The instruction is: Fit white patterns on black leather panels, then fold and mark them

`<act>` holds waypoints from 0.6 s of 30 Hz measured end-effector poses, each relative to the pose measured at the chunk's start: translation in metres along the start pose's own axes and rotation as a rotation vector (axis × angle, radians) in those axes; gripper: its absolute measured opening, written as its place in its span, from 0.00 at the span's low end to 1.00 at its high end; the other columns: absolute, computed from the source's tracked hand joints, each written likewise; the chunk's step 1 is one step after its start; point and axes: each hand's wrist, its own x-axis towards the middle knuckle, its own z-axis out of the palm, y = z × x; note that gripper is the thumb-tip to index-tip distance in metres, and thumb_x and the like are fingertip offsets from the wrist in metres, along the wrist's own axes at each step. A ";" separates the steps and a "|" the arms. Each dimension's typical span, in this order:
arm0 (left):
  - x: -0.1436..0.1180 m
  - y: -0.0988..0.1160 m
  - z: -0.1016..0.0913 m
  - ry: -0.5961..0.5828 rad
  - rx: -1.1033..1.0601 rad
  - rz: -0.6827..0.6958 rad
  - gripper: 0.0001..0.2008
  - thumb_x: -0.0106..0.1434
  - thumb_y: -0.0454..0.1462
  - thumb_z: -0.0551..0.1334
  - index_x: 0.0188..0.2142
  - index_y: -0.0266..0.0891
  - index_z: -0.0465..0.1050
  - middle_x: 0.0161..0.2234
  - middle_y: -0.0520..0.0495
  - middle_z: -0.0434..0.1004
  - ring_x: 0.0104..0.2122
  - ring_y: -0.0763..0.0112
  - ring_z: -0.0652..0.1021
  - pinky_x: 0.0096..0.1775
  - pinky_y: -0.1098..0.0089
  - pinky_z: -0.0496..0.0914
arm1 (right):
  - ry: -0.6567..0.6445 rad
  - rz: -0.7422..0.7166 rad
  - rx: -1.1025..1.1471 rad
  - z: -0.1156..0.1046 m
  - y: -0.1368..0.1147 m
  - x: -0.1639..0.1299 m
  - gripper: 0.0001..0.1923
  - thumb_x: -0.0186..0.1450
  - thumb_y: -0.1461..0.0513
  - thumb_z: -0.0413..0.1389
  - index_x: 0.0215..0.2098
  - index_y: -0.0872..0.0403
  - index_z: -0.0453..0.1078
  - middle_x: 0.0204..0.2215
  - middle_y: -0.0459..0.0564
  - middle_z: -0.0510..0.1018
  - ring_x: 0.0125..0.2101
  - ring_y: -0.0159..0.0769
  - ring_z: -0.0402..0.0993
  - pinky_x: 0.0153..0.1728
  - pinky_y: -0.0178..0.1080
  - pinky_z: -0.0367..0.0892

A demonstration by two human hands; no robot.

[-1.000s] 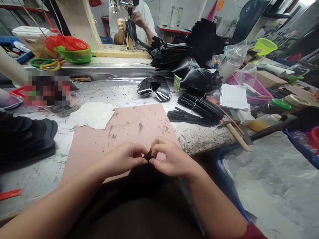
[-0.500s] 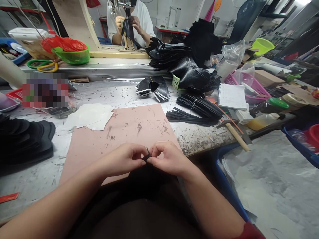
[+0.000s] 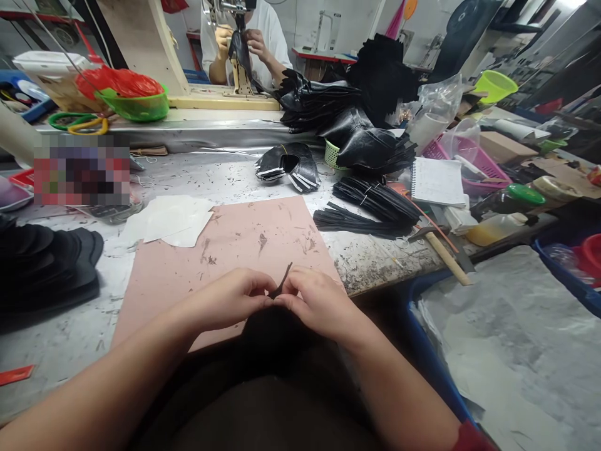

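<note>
My left hand [image 3: 248, 294] and my right hand [image 3: 312, 297] meet near the bench's front edge, thumbs and fingertips pinched on a black leather piece [image 3: 272, 326]. Most of it hangs below my fingers and blends into my dark clothing, so its outline is hard to make out. A thin dark strip [image 3: 285, 275] sticks up between my fingertips. Under and beyond my hands lies a pink work sheet [image 3: 244, 241] with dark smudges. White paper pieces [image 3: 173, 219] overlap its far left corner.
Stacked black pieces [image 3: 51, 263] lie at left. Bundled black strips [image 3: 375, 200], a curved black leather part [image 3: 288, 166] and a hammer [image 3: 446, 257] lie beyond and to the right. A blue bin [image 3: 434, 338] stands at right. A co-worker [image 3: 272, 44] handles black material at a sewing machine.
The thin strip now rises higher above my fingertips and leans right. My hands have shifted only slightly, still pinched together.
</note>
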 end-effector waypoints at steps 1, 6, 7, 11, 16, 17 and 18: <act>0.000 0.000 0.000 -0.008 0.003 0.002 0.11 0.55 0.42 0.54 0.27 0.38 0.71 0.22 0.54 0.67 0.25 0.72 0.67 0.27 0.74 0.60 | -0.005 -0.002 -0.022 0.000 0.000 0.000 0.10 0.59 0.62 0.56 0.22 0.54 0.63 0.27 0.44 0.71 0.28 0.30 0.65 0.30 0.34 0.58; -0.002 -0.001 0.003 -0.045 -0.061 0.010 0.11 0.56 0.42 0.54 0.29 0.38 0.71 0.26 0.53 0.70 0.28 0.71 0.69 0.30 0.74 0.62 | -0.009 0.093 0.037 0.004 0.003 -0.001 0.09 0.56 0.58 0.59 0.25 0.53 0.64 0.26 0.44 0.72 0.28 0.32 0.67 0.28 0.34 0.59; -0.003 -0.001 0.004 -0.048 -0.078 0.024 0.11 0.56 0.42 0.54 0.30 0.39 0.71 0.27 0.53 0.71 0.29 0.71 0.70 0.31 0.74 0.63 | 0.000 0.097 0.091 0.006 0.003 -0.002 0.09 0.56 0.58 0.59 0.27 0.53 0.65 0.26 0.44 0.72 0.28 0.32 0.68 0.28 0.34 0.60; -0.009 0.002 0.006 0.044 0.028 0.037 0.09 0.55 0.37 0.53 0.30 0.39 0.71 0.28 0.53 0.72 0.29 0.70 0.72 0.31 0.73 0.63 | 0.141 0.068 0.221 0.021 0.006 -0.004 0.06 0.58 0.60 0.56 0.26 0.54 0.66 0.25 0.45 0.72 0.29 0.33 0.68 0.31 0.34 0.61; -0.029 0.014 0.000 0.204 0.096 0.070 0.08 0.56 0.36 0.53 0.27 0.39 0.70 0.26 0.53 0.73 0.28 0.72 0.73 0.30 0.74 0.64 | -0.015 0.106 0.468 0.023 0.002 -0.010 0.13 0.51 0.57 0.62 0.32 0.54 0.69 0.26 0.45 0.72 0.28 0.34 0.68 0.29 0.35 0.63; -0.036 0.015 -0.001 0.242 0.083 0.098 0.08 0.57 0.35 0.53 0.27 0.40 0.71 0.27 0.53 0.74 0.29 0.72 0.73 0.31 0.75 0.65 | -0.116 0.068 0.559 0.020 -0.003 -0.013 0.15 0.51 0.58 0.62 0.35 0.54 0.69 0.28 0.45 0.73 0.29 0.35 0.69 0.31 0.35 0.64; -0.045 0.014 -0.002 0.288 0.088 0.130 0.08 0.58 0.35 0.53 0.29 0.41 0.71 0.28 0.53 0.74 0.30 0.73 0.74 0.32 0.75 0.66 | -0.200 0.018 0.631 0.015 -0.009 -0.017 0.15 0.52 0.59 0.61 0.38 0.53 0.69 0.31 0.45 0.74 0.32 0.36 0.70 0.34 0.36 0.65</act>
